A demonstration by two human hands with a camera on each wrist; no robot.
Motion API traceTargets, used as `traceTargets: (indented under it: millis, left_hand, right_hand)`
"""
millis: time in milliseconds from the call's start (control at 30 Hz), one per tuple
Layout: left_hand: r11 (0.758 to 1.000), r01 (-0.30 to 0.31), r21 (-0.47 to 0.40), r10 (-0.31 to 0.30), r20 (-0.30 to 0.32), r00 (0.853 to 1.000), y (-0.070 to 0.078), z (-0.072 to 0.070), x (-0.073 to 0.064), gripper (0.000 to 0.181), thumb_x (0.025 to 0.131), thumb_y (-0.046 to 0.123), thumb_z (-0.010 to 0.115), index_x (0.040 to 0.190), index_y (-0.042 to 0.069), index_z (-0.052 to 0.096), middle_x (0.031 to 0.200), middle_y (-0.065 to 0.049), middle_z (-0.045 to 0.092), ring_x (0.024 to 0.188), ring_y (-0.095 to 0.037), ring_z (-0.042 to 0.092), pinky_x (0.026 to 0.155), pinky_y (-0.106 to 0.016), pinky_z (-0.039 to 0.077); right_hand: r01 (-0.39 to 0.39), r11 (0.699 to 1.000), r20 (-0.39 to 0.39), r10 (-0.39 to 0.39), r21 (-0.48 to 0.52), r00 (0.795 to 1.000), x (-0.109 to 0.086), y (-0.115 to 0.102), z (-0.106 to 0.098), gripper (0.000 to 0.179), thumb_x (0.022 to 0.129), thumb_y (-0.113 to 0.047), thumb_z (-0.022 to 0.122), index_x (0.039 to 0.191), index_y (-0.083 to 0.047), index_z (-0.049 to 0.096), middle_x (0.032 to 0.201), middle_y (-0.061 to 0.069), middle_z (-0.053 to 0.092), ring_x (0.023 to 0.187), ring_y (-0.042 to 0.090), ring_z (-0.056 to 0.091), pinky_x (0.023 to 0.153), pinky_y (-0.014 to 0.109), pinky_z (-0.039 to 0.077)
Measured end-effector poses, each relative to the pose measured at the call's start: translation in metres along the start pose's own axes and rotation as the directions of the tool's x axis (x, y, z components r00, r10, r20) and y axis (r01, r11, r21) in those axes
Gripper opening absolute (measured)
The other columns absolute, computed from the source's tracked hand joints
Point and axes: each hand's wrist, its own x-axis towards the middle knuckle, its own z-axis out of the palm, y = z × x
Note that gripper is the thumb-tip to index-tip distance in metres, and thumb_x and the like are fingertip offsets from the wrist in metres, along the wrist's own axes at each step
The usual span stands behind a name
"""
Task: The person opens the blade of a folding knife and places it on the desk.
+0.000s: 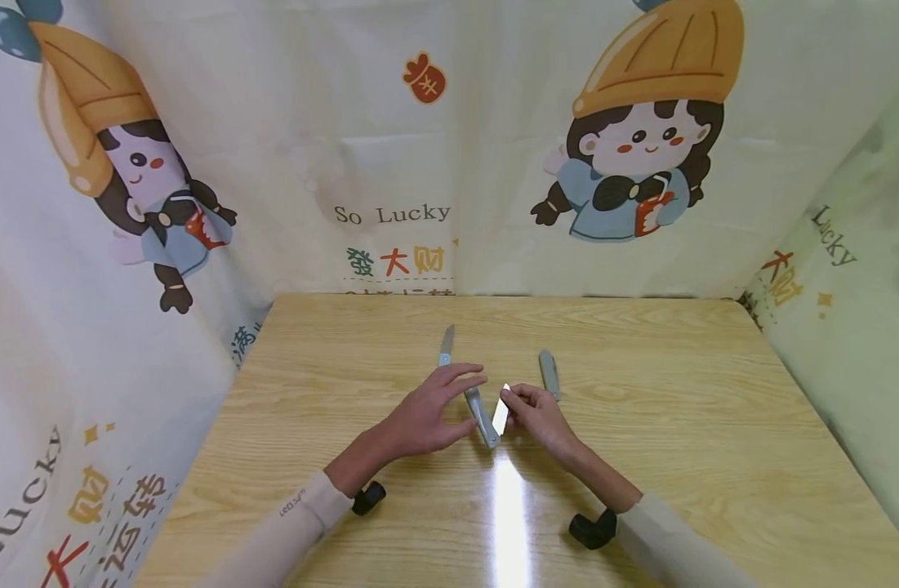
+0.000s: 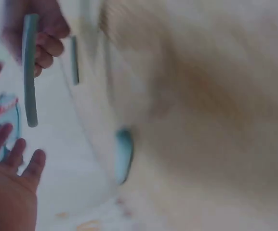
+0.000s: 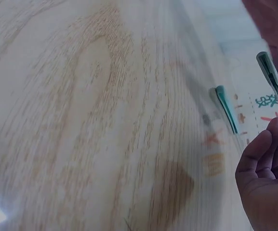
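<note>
A folding knife with a grey-green handle (image 1: 482, 420) is half unfolded, its handle and bright blade (image 1: 501, 411) making a narrow V above the table. My right hand (image 1: 540, 415) pinches the blade between thumb and fingers. Spread around the handle without gripping it is my left hand (image 1: 427, 412), its fingers apart; the left wrist view shows a gap between these fingers and the handle (image 2: 30, 72). In the right wrist view the handle (image 3: 272, 77) rises beyond my curled right fingers (image 3: 261, 154).
Behind my left hand lies a light blue knife (image 1: 447, 343) with its blade out. A grey-green folded knife (image 1: 549, 374) lies just beyond my right hand. The wooden table (image 1: 677, 408) ends at a printed curtain (image 1: 493, 163) at the back and sides.
</note>
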Motion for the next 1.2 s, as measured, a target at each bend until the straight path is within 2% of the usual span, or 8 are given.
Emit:
traceTargets:
  millis: [33,100,167,267,467,633,967,1200]
  left_hand:
    - [0.986,-0.108,0.13,0.105,0.029,0.994,-0.0008,-0.0025,0.0015,0.06,0.091,0.021,0.077,0.145,0.008,0.055,0.152,-0.008,0.045,0.141,-0.027,0.039,0.11,-0.044,0.037]
    - [0.915,-0.275,0.295,0.261,0.087,0.961,-0.0008,-0.0052,0.0041,0.055,0.087,0.02,0.081,0.137,0.007,0.063,0.147,-0.011,0.051,0.139,-0.027,0.043,0.11,-0.041,0.037]
    - [0.86,-0.355,0.367,0.332,0.126,0.935,-0.0013,-0.0041,0.0053,0.049,0.087,0.021,0.082,0.132,0.008,0.067,0.14,-0.011,0.058,0.135,-0.029,0.048,0.11,-0.041,0.038]
    - [0.818,-0.381,0.432,0.351,0.151,0.924,-0.0011,-0.0014,0.0048,0.044,0.087,0.024,0.082,0.127,0.011,0.07,0.129,-0.007,0.064,0.127,-0.026,0.053,0.106,-0.04,0.042]
    - [0.745,-0.367,0.558,0.323,0.18,0.929,0.001,0.0017,0.0027,0.031,0.09,0.034,0.08,0.117,0.019,0.075,0.113,0.004,0.065,0.114,-0.017,0.058,0.093,-0.037,0.047]
    - [0.74,-0.35,0.575,0.299,0.186,0.936,0.0015,0.0021,0.002,0.029,0.089,0.038,0.081,0.113,0.023,0.076,0.11,0.006,0.064,0.111,-0.014,0.058,0.09,-0.038,0.046]
    - [0.731,-0.337,0.593,0.302,0.16,0.94,0.0016,0.0024,-0.0001,0.026,0.086,0.043,0.081,0.104,0.026,0.077,0.104,0.008,0.062,0.102,-0.013,0.058,0.081,-0.035,0.045]
    - [0.761,-0.323,0.563,0.305,0.128,0.944,-0.0005,0.0021,-0.0019,0.027,0.084,0.044,0.083,0.102,0.025,0.077,0.102,0.007,0.061,0.102,-0.016,0.058,0.08,-0.035,0.047]
  right_hand:
    - [0.0,1.0,0.003,0.0,-0.003,1.0,0.0,0.0004,-0.0005,0.028,0.105,-0.019,0.059,0.099,0.008,0.063,0.074,0.008,0.06,0.068,0.016,0.058,0.063,0.026,0.048]
    - [0.008,1.0,0.015,-0.008,-0.014,1.0,-0.0002,0.0013,-0.0016,0.027,0.105,-0.019,0.059,0.098,0.007,0.064,0.073,0.007,0.059,0.067,0.016,0.058,0.062,0.026,0.048]
    - [0.013,1.0,0.02,-0.013,-0.021,1.0,-0.0004,0.0021,-0.0015,0.027,0.105,-0.019,0.06,0.097,0.007,0.065,0.072,0.005,0.059,0.066,0.015,0.058,0.062,0.026,0.048]
    - [0.025,1.0,0.034,-0.024,-0.019,0.999,-0.0008,0.003,-0.0013,0.026,0.105,-0.019,0.06,0.098,0.006,0.065,0.072,0.003,0.059,0.065,0.014,0.058,0.062,0.026,0.049]
    - [0.053,0.999,0.053,-0.053,-0.008,0.997,-0.0012,0.0053,0.0005,0.029,0.105,-0.016,0.06,0.098,0.012,0.063,0.072,0.004,0.06,0.064,0.012,0.058,0.06,0.023,0.048]
    - [0.066,0.998,0.081,-0.065,-0.006,0.995,-0.0023,0.0064,0.001,0.032,0.105,-0.014,0.059,0.101,0.018,0.059,0.071,0.002,0.059,0.063,0.01,0.057,0.059,0.022,0.047]
    - [0.036,0.998,0.063,-0.034,-0.045,0.997,-0.0031,0.0051,-0.0026,0.025,0.105,-0.017,0.06,0.098,0.007,0.066,0.072,0.003,0.059,0.065,0.013,0.058,0.06,0.025,0.047]
    - [0.041,0.998,0.055,-0.038,-0.047,0.998,-0.005,0.0035,-0.0037,0.026,0.105,-0.018,0.06,0.1,0.008,0.066,0.073,0.003,0.06,0.066,0.012,0.059,0.062,0.025,0.048]
